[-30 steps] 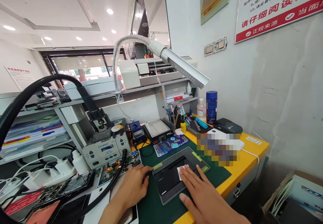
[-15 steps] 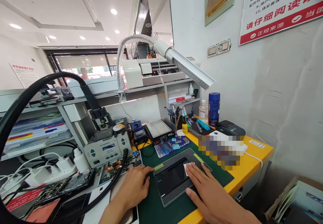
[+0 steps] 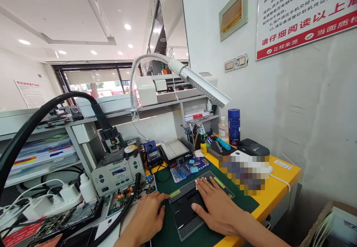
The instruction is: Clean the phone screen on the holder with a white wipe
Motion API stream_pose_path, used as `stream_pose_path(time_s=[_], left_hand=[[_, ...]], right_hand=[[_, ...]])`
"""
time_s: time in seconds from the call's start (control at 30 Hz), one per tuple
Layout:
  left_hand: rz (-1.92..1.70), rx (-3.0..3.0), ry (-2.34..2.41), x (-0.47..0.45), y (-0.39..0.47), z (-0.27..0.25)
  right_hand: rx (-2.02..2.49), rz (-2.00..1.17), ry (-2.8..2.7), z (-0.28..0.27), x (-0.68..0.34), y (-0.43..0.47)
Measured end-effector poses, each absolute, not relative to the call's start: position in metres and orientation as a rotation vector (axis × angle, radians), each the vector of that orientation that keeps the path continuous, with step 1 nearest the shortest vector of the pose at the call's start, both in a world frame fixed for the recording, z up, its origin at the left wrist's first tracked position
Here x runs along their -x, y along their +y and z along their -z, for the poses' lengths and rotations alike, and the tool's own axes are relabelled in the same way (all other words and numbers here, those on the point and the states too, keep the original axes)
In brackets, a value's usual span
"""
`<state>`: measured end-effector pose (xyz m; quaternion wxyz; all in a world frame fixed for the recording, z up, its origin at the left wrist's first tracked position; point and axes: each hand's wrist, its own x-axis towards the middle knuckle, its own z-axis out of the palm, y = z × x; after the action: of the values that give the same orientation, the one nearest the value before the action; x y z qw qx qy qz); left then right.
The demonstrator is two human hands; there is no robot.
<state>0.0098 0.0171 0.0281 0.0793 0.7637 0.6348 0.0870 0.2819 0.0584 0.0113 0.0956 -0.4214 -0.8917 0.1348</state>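
Observation:
My right hand (image 3: 213, 201) lies flat with its fingers stretched out and the thumb apart. Under its fingertips a small white wipe (image 3: 196, 184) is pressed against a flat black panel (image 3: 180, 213), whose right part the hand hides. The panel rests on a grey perforated pad (image 3: 192, 233) with yellow-green strips along its far part. My left hand (image 3: 149, 211) is beside the pad's left edge, its index finger extended onto the far left corner and the thumb apart. I see nothing held in it.
A green mat (image 3: 245, 203) lies under the pad on the yellow desk (image 3: 281, 165). At left stand a grey soldering station (image 3: 118, 176), circuit boards and a black hose (image 3: 129, 198). A flat heating plate (image 3: 175, 150) is behind; bottles and a pixelated patch are right.
My right hand has slid left and away from me across the black panel, taking the wipe along. My left hand keeps its finger at the pad's corner. The view has tilted slightly upward.

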Motion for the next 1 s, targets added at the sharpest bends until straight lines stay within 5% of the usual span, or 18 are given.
stream_pose_path(time_s=[1.0], left_hand=[[-0.282,-2.333,1.887,-0.010,0.017,-0.027]], right_hand=[[0.896,-0.537,-2.775,0.014,-0.200,0.037]])
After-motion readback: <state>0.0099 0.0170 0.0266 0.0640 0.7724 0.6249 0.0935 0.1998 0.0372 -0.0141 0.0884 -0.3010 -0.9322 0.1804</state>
